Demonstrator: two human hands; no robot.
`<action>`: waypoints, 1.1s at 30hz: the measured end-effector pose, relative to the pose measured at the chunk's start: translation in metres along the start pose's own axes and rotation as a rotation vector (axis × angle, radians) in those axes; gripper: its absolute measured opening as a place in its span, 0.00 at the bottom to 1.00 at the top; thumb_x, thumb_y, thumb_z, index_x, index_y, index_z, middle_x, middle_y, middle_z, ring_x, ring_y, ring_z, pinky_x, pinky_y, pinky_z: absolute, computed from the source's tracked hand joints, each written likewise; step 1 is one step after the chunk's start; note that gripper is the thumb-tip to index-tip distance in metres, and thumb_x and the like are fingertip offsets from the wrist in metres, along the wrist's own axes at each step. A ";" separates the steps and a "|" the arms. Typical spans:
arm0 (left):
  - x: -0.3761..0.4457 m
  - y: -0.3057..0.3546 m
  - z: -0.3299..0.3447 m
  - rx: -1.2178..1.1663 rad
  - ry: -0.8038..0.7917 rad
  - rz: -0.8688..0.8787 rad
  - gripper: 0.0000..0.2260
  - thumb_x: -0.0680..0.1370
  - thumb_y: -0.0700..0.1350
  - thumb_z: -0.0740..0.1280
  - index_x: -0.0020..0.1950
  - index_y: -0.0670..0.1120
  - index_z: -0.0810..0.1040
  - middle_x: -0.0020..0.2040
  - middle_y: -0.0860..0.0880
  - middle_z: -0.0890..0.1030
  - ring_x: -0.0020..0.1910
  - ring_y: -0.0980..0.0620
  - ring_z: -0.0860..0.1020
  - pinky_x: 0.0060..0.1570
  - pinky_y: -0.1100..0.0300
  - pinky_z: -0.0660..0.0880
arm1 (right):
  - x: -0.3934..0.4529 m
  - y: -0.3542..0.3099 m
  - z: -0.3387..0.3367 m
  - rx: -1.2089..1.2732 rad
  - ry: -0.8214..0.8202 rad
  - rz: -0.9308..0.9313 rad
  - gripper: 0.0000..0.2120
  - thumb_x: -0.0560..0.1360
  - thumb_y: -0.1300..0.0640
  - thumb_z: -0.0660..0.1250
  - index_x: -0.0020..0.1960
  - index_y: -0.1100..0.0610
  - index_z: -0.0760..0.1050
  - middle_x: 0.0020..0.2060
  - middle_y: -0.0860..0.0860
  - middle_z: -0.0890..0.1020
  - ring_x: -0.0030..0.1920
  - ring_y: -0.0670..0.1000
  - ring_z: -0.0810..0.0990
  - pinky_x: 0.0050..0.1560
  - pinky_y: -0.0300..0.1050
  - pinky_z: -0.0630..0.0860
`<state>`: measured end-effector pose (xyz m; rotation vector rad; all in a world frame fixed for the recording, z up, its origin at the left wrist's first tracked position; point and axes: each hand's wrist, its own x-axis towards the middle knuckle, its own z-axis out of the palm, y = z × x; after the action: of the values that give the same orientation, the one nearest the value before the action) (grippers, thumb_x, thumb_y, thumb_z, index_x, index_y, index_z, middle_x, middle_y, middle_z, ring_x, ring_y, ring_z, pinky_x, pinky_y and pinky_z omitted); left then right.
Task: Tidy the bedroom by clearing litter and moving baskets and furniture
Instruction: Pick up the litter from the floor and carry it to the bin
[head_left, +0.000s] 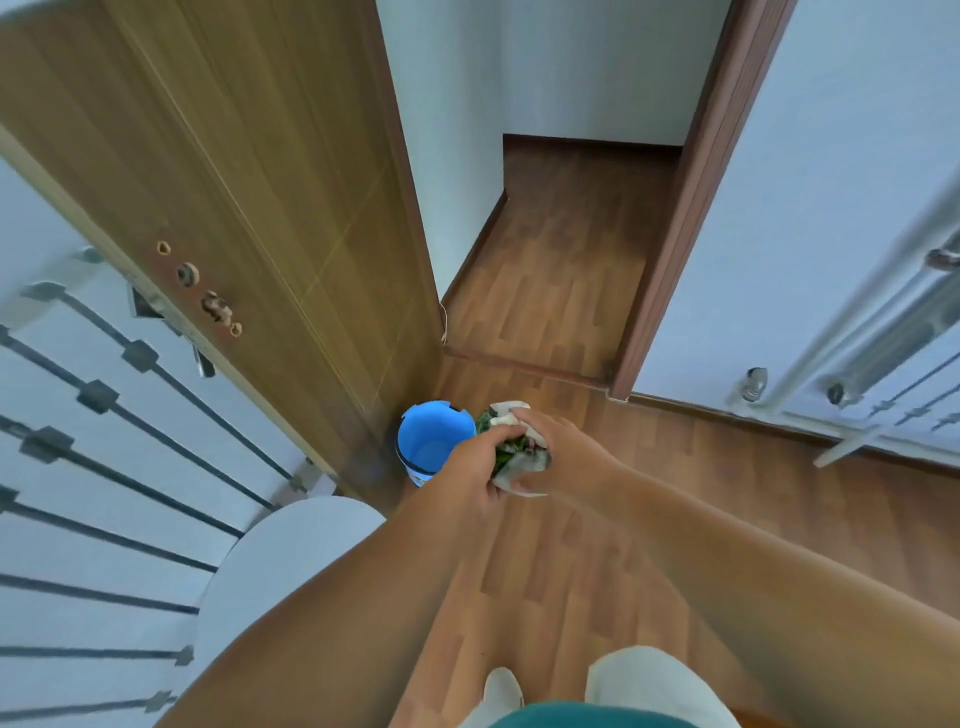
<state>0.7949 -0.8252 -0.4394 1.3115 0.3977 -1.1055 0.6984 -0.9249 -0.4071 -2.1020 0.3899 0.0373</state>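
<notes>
A crumpled bundle of litter, white wrapper with green and dark bits, sits between both my hands just right of a blue bucket-like bin. My left hand grips the bundle from the left, fingers curled over its top. My right hand holds it from the right, fingers wrapped round the wrapper. The bin stands open-topped on the wood floor beside the foot of the door, and its inside looks bare blue.
An open wooden door stands at left, the doorway leading to a hall ahead. A white cabinet with dark trim and a round white stool are at left. White metal furniture lines the right wall.
</notes>
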 end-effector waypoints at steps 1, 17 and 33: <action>0.006 0.007 0.002 -0.003 0.005 -0.014 0.17 0.73 0.44 0.74 0.59 0.39 0.79 0.47 0.43 0.86 0.43 0.48 0.85 0.34 0.57 0.80 | 0.011 0.001 -0.003 -0.013 -0.014 -0.014 0.29 0.65 0.53 0.77 0.63 0.48 0.73 0.55 0.48 0.80 0.51 0.46 0.81 0.50 0.44 0.79; 0.090 0.078 0.048 -0.419 0.124 0.014 0.20 0.77 0.52 0.69 0.65 0.42 0.77 0.51 0.43 0.81 0.47 0.47 0.78 0.61 0.48 0.75 | 0.199 0.049 -0.063 -0.127 -0.342 -0.180 0.22 0.73 0.61 0.69 0.67 0.50 0.74 0.57 0.44 0.79 0.55 0.44 0.77 0.57 0.37 0.74; 0.151 0.058 0.015 -0.663 0.396 -0.050 0.23 0.77 0.55 0.68 0.66 0.43 0.75 0.56 0.44 0.82 0.49 0.45 0.82 0.55 0.51 0.76 | 0.304 0.104 -0.030 0.267 -0.284 0.327 0.21 0.73 0.61 0.71 0.65 0.55 0.73 0.51 0.52 0.80 0.49 0.53 0.80 0.43 0.44 0.77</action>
<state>0.9083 -0.9089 -0.5195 0.9143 1.0012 -0.6531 0.9524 -1.0799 -0.5316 -1.7226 0.5302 0.4466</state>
